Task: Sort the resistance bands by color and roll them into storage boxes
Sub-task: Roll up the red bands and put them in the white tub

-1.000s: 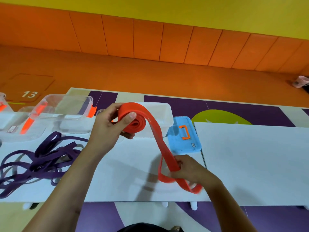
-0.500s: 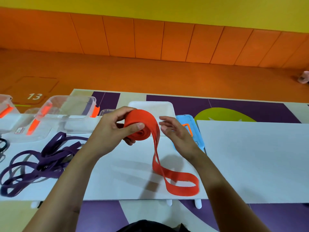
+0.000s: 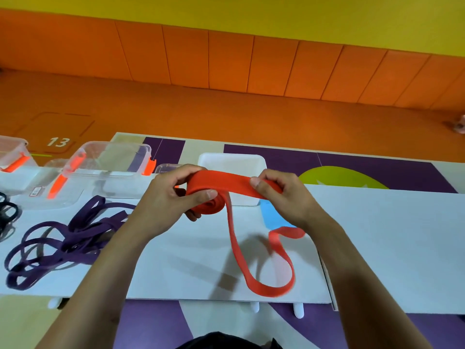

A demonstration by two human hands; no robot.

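Your right hand, open half a second ago, now pinches the flat orange rubber resistance band taut above the white table while your left hand grips its coiled end, and easing that tension could let the coil spring loose.

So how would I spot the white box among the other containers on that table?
Start at the long white table and look along its far edge, just behind the orange band that is held up in front. The white box sits there; it is opaque white, while the clear boxes to its left have orange latches.
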